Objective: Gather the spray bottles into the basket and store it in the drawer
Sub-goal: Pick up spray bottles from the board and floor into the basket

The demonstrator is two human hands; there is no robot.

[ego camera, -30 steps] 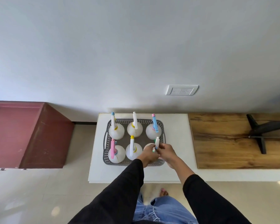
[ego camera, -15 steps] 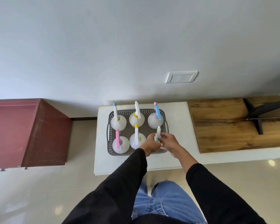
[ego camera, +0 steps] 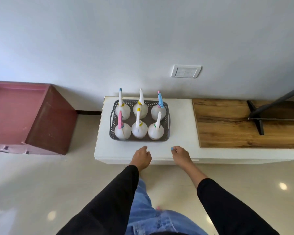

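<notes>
Hands had let go of the last bottle (ego camera: 155, 131), at the basket's (ego camera: 166, 134) five o'clock corner, left hand (ego camera: 141, 156) and right hand (ego camera: 181, 154) apparently empty and loosely curled; with six bottles inside, stowing probably remained.

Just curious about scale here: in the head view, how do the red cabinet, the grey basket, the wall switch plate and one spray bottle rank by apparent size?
1. red cabinet
2. grey basket
3. wall switch plate
4. spray bottle
The last two look nearly alike, so their order is unsure.
</notes>
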